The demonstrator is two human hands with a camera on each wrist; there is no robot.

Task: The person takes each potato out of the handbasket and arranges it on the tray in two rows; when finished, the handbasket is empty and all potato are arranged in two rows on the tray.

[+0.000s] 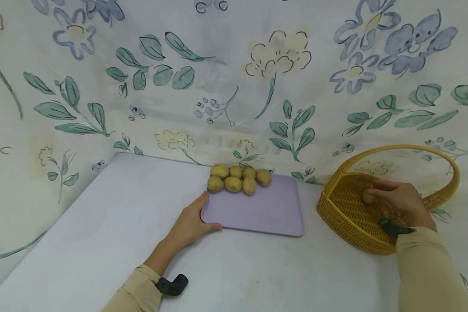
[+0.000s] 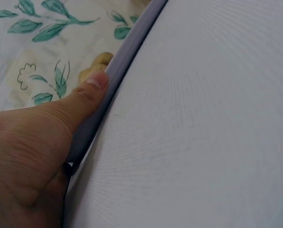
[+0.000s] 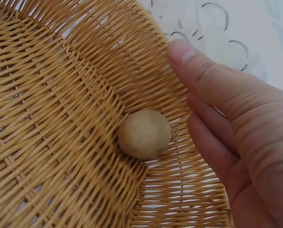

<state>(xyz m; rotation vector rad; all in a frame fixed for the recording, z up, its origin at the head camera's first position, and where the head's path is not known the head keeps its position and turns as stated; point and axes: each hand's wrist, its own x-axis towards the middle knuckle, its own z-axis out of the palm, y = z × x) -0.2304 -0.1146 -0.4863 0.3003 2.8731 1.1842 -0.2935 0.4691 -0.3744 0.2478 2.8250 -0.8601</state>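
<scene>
Several potatoes (image 1: 233,184) are grouped at the back left of a pale purple tray (image 1: 257,212). My left hand (image 1: 189,223) holds the tray's near left corner, fingers along the left side and thumb (image 2: 91,88) against the front rim. To the right, my right hand (image 1: 403,201) reaches into a heart-shaped wicker basket (image 1: 347,221). A single potato (image 3: 145,134) lies there, where the woven floor meets the wall. In the right wrist view, the thumb and loosely bent fingers (image 3: 210,142) are beside this potato, with a gap between them and it.
The basket's tall arched handle (image 1: 403,147) rises over my right hand. Tray and basket stand on a white table (image 1: 113,225). Behind it hangs a floral cloth (image 1: 226,99), close to the tray's far edge and the back of the basket.
</scene>
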